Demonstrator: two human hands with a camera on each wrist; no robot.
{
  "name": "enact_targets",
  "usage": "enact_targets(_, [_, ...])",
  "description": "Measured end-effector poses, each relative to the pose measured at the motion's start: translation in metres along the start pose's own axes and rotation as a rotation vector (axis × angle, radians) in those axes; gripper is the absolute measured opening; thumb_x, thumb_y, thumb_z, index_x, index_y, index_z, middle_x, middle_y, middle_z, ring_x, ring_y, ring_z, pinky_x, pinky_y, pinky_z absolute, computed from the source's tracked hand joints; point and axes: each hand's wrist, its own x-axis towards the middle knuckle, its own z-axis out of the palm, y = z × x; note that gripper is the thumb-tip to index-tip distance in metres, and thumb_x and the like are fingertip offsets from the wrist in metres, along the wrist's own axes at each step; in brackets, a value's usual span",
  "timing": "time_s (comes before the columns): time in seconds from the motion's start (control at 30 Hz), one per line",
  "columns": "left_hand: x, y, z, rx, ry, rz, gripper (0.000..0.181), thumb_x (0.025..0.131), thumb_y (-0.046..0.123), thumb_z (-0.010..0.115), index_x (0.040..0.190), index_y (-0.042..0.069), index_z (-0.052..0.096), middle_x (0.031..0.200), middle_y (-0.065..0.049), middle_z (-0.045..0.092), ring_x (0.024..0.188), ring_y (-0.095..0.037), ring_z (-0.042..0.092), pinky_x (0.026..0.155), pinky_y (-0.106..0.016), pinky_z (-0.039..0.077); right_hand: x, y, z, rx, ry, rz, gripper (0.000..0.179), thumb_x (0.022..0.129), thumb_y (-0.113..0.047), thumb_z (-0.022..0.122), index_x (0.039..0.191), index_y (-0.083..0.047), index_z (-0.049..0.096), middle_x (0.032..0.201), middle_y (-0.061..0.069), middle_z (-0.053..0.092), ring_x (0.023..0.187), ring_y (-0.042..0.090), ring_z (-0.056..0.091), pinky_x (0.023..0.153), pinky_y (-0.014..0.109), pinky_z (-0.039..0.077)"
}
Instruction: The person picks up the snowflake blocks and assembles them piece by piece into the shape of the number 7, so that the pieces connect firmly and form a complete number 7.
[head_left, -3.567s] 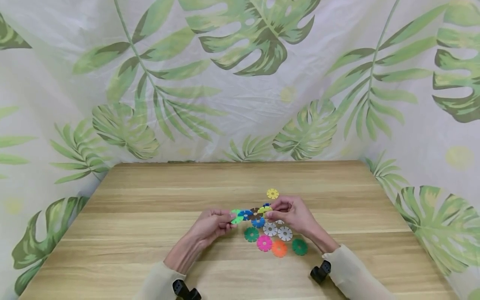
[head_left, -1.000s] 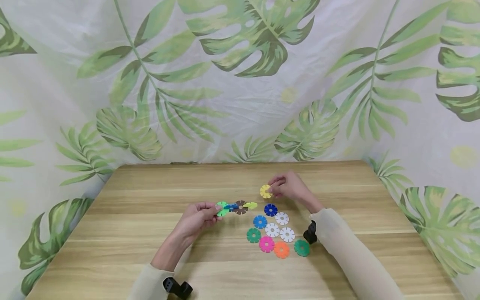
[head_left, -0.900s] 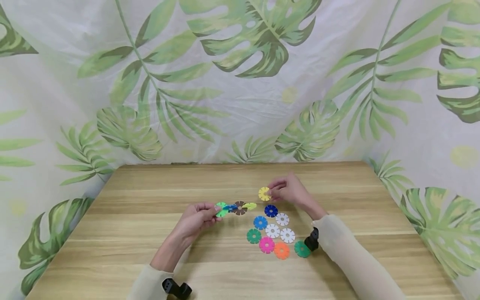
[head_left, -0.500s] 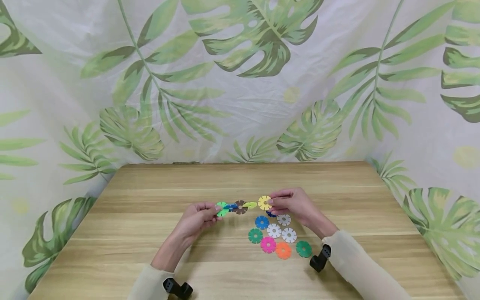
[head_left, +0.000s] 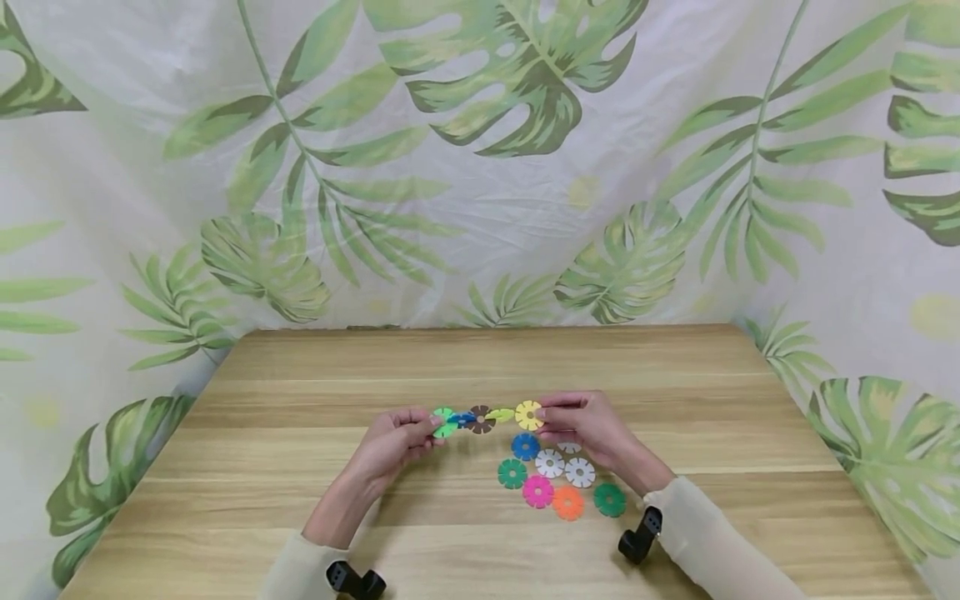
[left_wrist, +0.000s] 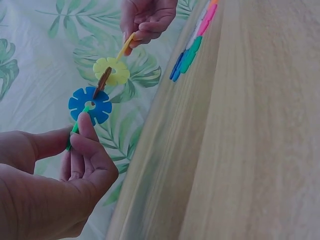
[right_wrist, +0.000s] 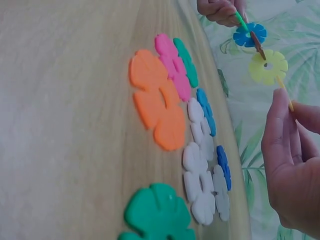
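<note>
Below centre, a disc chain [head_left: 476, 424];
left hand [head_left: 396, 440] pinches its green disc [head_left: 446, 429]; right hand [head_left: 591, 425] pinches a yellow disc [head_left: 523, 414]

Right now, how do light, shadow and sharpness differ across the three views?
Head: brightest, soft shadow on the table beside the left forearm; left wrist: dimmer, yet slots on the linked blue disc read clearly; right wrist: also dim, soft edges on the near green disc.

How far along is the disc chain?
Done: green disc, blue disc, brown disc and lime disc are linked. In hand: the left hand holds the green end; the right hand pinches a yellow disc at the lime one, joint unclear. Remaining, perhaps: loose discs on the table.
</note>
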Motion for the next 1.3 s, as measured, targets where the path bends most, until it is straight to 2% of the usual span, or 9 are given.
enact_targets(0.3, [-0.002, 0.000, 0.000, 0.007, -0.024, -0.009, 0.019, 0.102, 0.010, 0.067, 0.114, -0.005, 0.067, 0.091, -0.001, 0.072, 0.081, -0.010, 0.069, 0.071, -0.019, 0.057, 0.000, 0.003, -0.004, -0.042, -0.035, 0.009, 0.039, 0.095, -0.006, 0.076, 0.128, 0.012, 0.066, 0.092, 0.004, 0.080, 0.078, 0.016, 0.078, 0.077, 0.031, 0.066])
enact_targets(0.43, [-0.003, -0.001, 0.001, 0.006, -0.039, -0.004, 0.023, 0.102, 0.010, 0.067, 0.118, -0.007, 0.067, 0.090, 0.000, 0.073, 0.081, -0.010, 0.070, 0.071, -0.019, 0.057, 0.001, 0.005, -0.005, -0.043, -0.011, 0.021, 0.035, 0.095, -0.005, 0.075, 0.126, 0.011, 0.068, 0.091, 0.005, 0.080, 0.078, 0.017, 0.078, 0.077, 0.031, 0.066])
enact_targets(0.6, [-0.004, -0.005, 0.001, 0.009, -0.037, -0.005, 0.021, 0.102, 0.011, 0.067, 0.115, -0.006, 0.067, 0.090, 0.000, 0.072, 0.082, -0.011, 0.071, 0.071, -0.020, 0.057, 0.000, 0.009, -0.004, -0.030, 0.007, 0.027, 0.032, 0.095, -0.006, 0.076, 0.123, 0.010, 0.070, 0.092, 0.006, 0.080, 0.078, 0.017, 0.078, 0.078, 0.032, 0.066])
enact_targets(0.73, [-0.005, -0.007, 0.001, 0.018, -0.043, -0.008, 0.021, 0.102, 0.010, 0.067, 0.114, -0.006, 0.067, 0.090, -0.001, 0.072, 0.081, -0.010, 0.070, 0.072, -0.020, 0.057, -0.001, 0.012, -0.002, -0.049, -0.009, 0.020, 0.033, 0.095, -0.007, 0.076, 0.123, 0.010, 0.069, 0.093, 0.006, 0.080, 0.078, 0.017, 0.078, 0.079, 0.033, 0.067])
enact_targets(0.97, [-0.002, -0.007, 0.001, 0.028, 0.006, -0.023, 0.023, 0.100, 0.008, 0.068, 0.118, -0.007, 0.067, 0.094, -0.004, 0.072, 0.080, -0.013, 0.071, 0.071, -0.020, 0.057, 0.001, 0.013, 0.002, -0.099, -0.038, 0.017, 0.031, 0.095, -0.007, 0.076, 0.121, 0.010, 0.070, 0.095, 0.006, 0.080, 0.076, 0.016, 0.077, 0.078, 0.032, 0.066])
enact_targets(1.3, [-0.002, -0.002, 0.010, 0.014, 0.091, -0.008, 0.026, 0.097, 0.006, 0.072, 0.118, -0.009, 0.068, 0.092, -0.005, 0.073, 0.076, -0.013, 0.072, 0.070, -0.021, 0.059, 0.001, 0.014, 0.007, -0.180, 0.013, 0.010, 0.027, 0.098, -0.004, 0.071, 0.119, 0.012, 0.067, 0.093, 0.006, 0.075, 0.072, 0.013, 0.070, 0.071, 0.026, 0.063])
